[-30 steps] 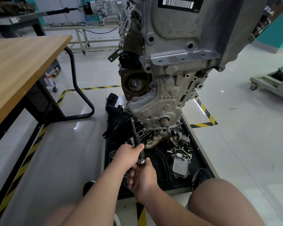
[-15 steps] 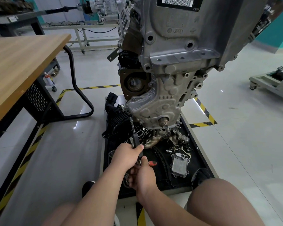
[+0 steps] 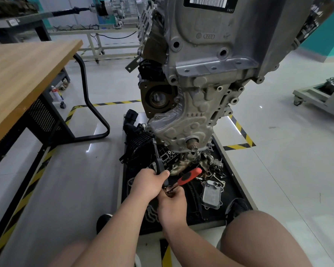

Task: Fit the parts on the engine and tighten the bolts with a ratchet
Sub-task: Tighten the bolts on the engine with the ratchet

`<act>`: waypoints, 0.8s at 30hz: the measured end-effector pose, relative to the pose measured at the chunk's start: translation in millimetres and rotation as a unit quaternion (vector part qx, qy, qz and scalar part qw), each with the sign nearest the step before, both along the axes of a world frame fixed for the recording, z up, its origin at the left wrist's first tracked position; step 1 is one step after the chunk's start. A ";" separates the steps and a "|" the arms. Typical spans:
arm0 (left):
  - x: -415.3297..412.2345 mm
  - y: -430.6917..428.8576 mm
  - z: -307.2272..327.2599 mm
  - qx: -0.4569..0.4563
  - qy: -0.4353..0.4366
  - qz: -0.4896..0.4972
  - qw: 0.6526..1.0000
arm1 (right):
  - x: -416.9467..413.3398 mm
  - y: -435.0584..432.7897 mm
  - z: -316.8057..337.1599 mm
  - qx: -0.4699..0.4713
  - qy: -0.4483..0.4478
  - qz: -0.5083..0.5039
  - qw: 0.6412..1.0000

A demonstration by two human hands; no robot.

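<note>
Down low, left hand (image 3: 147, 185) wrapped round black-handled extension bar (image 3: 160, 165); its shaft runs up and away from the hand to the engine (image 3: 201, 93) lower edge. Touching it, just right: right hand (image 3: 173, 204) curled on head end of ratchet (image 3: 189, 176), red grip angled up-right. Further right, loose parts (image 3: 211, 194) on black tray (image 3: 232, 186).

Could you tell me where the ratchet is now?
The ratchet, low centre in the head view, is held by the right hand, above the black parts tray.
</note>
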State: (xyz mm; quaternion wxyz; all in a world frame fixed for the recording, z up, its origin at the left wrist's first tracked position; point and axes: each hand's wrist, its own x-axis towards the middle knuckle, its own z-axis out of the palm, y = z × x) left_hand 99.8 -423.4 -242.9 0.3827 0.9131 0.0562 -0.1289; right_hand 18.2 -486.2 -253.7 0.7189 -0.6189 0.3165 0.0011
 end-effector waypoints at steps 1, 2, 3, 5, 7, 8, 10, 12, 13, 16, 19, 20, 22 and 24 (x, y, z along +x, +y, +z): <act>0.2 0.2 -0.1 -0.002 0.001 -0.001 1.000 | 0.0 -0.1 -0.7 -0.006 0.000 0.000 1.000; 0.4 0.6 -0.3 -0.002 0.002 -0.001 1.000 | 0.2 0.1 -1.2 -0.007 0.001 0.000 1.000; 0.6 1.0 -0.7 -0.001 0.002 0.000 1.000 | 0.6 0.5 -1.5 -0.001 0.001 -0.001 1.000; 0.8 1.1 -1.3 0.000 0.000 0.003 1.000 | 0.4 1.7 -2.3 0.024 0.001 -0.002 1.000; 0.6 0.6 -1.8 -0.013 0.007 0.003 1.000 | 0.0 2.5 -3.1 0.043 0.008 0.000 0.999; 0.2 0.2 -1.7 -0.023 0.014 0.003 1.000 | -0.2 2.9 -3.5 0.052 0.014 0.002 0.999; 0.0 -0.6 -1.2 -0.034 0.023 0.002 0.999 | -0.1 3.9 -3.6 0.081 0.026 0.003 0.996; 0.7 -0.9 -1.1 -0.031 0.018 0.001 0.999 | 1.0 4.7 -3.8 0.123 0.026 -0.002 0.992; 1.3 -0.9 -1.3 -0.032 0.015 0.001 0.999 | 1.9 4.8 -4.2 0.145 0.025 -0.007 0.989; 2.3 -1.0 -1.5 -0.040 0.017 0.001 0.999 | 4.6 4.8 -5.7 0.197 0.035 -0.016 0.980; 1.7 -1.6 -1.6 -0.040 0.018 0.002 0.999 | 6.3 5.5 -5.6 0.232 0.061 -0.013 0.971; 1.7 -1.7 -1.6 -0.040 0.018 0.004 0.999 | 6.6 5.7 -4.7 0.245 0.074 -0.013 0.967; 2.7 -1.8 -1.8 -0.044 0.019 0.007 0.999 | 7.1 5.8 -1.6 0.275 0.099 -0.016 0.956; 4.0 -1.4 -2.3 -0.052 0.028 0.012 0.998 | 7.4 5.6 1.8 0.302 0.113 -0.020 0.947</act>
